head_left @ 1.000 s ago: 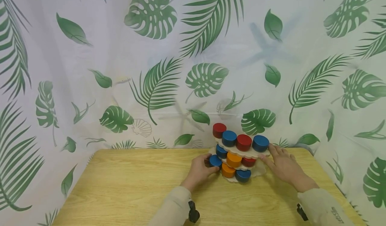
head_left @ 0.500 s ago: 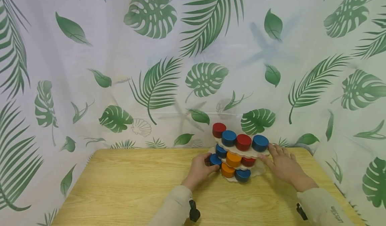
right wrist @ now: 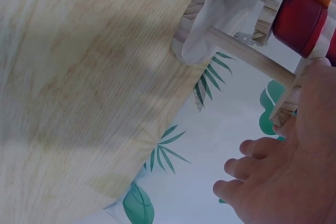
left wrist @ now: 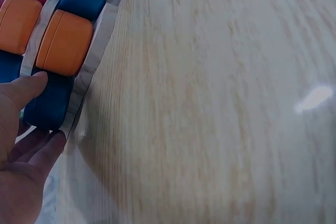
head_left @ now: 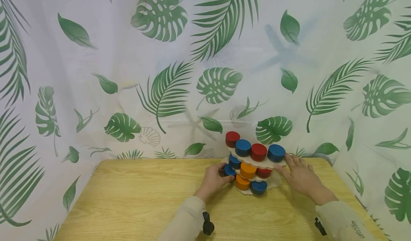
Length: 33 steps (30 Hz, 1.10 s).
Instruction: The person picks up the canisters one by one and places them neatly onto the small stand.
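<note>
A tiered wooden stand with scalloped shelves carries red, blue and orange round blocks in rows. My left hand is at the left end of the lowest shelf and pinches a blue round block there, thumb on one side and fingers on the other. Beside that block sits an orange one. My right hand grips the right end of the top shelf, thumb and index finger at its edge, the other fingers extended beyond. A wooden dowel joins the shelves on that side.
The stand is near the back edge of the wood-grain table. Directly behind hangs a white curtain printed with green leaves, which also runs along both sides.
My left hand has shifted very slightly to the right with the blue round block, closer to the orange one. The right hand keeps its hold on the top shelf.
</note>
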### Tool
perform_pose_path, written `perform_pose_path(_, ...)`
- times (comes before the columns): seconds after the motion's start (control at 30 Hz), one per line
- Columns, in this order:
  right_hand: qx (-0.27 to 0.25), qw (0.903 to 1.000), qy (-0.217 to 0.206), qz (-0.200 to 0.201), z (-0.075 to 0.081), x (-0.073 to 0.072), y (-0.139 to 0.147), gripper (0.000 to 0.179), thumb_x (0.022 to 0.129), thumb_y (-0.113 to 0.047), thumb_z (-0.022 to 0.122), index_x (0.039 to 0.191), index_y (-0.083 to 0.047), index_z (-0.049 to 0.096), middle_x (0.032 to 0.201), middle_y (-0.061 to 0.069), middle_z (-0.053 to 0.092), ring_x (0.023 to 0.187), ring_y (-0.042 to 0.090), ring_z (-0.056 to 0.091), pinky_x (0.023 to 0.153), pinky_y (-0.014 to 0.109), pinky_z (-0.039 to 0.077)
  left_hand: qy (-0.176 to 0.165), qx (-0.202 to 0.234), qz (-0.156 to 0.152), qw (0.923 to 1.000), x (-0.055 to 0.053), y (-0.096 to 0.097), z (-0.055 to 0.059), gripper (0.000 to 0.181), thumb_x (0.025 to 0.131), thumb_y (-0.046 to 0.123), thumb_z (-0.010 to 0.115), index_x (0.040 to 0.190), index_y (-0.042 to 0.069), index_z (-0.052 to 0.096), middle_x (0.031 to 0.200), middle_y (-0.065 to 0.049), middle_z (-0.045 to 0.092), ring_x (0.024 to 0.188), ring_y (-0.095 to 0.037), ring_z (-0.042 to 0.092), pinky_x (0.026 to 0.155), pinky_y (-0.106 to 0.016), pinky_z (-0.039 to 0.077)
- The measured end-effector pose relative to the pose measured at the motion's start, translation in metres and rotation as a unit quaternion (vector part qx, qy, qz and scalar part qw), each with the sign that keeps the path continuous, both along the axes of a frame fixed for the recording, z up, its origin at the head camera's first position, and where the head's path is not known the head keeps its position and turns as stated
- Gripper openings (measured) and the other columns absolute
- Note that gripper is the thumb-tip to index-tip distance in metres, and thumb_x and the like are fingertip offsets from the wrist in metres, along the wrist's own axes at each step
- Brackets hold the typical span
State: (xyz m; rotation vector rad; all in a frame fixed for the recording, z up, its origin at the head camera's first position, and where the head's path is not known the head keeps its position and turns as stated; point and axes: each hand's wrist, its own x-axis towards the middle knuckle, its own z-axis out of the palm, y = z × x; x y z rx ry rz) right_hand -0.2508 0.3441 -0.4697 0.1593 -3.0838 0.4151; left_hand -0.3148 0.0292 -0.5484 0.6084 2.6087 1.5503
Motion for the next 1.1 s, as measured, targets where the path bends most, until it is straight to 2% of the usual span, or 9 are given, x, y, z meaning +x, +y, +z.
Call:
perform_pose_path(0.33, -0.013, 0.9999, -0.003, 0.003, 0.001, 0.001, -0.001, 0.090, 0.110, -0.060, 0.037, 0.159, 0.015, 0.028, 0.161, 0.043, 0.029, 0.144, 0.070, 0.024, 0.112, 0.085, 0.021, 0.010, -0.006, 0.004, 0.9999, 0.000, 0.003, 0.001, 0.058, 0.092, 0.017, 0.084, 0.140, -0.006, 0.062, 0.126, -0.021, 0.073, 0.104, -0.028, 0.074, 0.092, -0.038, 0.063)
perform_pose_path(0.73, -0.010, 0.9999, -0.001, 0.005, -0.001, 0.000, -0.001, 0.089, 0.110, -0.060, 0.037, 0.159, 0.014, 0.028, 0.161, 0.042, 0.029, 0.144, 0.070, 0.026, 0.112, 0.085, 0.023, -0.007, 0.010, -0.008, 0.9999, 0.000, 0.000, -0.001, 0.060, 0.092, 0.017, 0.083, 0.143, -0.006, 0.060, 0.134, -0.022, 0.069, 0.108, -0.031, 0.074, 0.094, -0.040, 0.063)
perform_pose_path(0.87, -0.014, 0.9999, 0.004, 0.006, -0.001, 0.000, 0.000, 0.089, 0.110, -0.059, 0.037, 0.158, 0.014, 0.028, 0.160, 0.043, 0.030, 0.143, 0.071, 0.027, 0.111, 0.085, 0.024, -0.008, 0.013, -0.006, 0.9999, 0.000, 0.000, -0.002, 0.063, 0.092, 0.017, 0.083, 0.145, -0.006, 0.058, 0.131, -0.022, 0.070, 0.108, -0.032, 0.074, 0.094, -0.041, 0.063)
perform_pose_path(1.1, -0.029, 0.9995, 0.011, 0.004, -0.001, 0.002, 0.007, 0.089, 0.110, -0.058, 0.041, 0.161, 0.013, 0.024, 0.161, 0.043, 0.029, 0.145, 0.069, 0.026, 0.112, 0.084, 0.024, -0.017, 0.022, -0.005, 0.9996, 0.003, -0.010, 0.005, 0.066, 0.094, 0.022, 0.081, 0.149, -0.005, 0.054, 0.129, -0.025, 0.068, 0.114, -0.037, 0.071, 0.098, -0.046, 0.061)
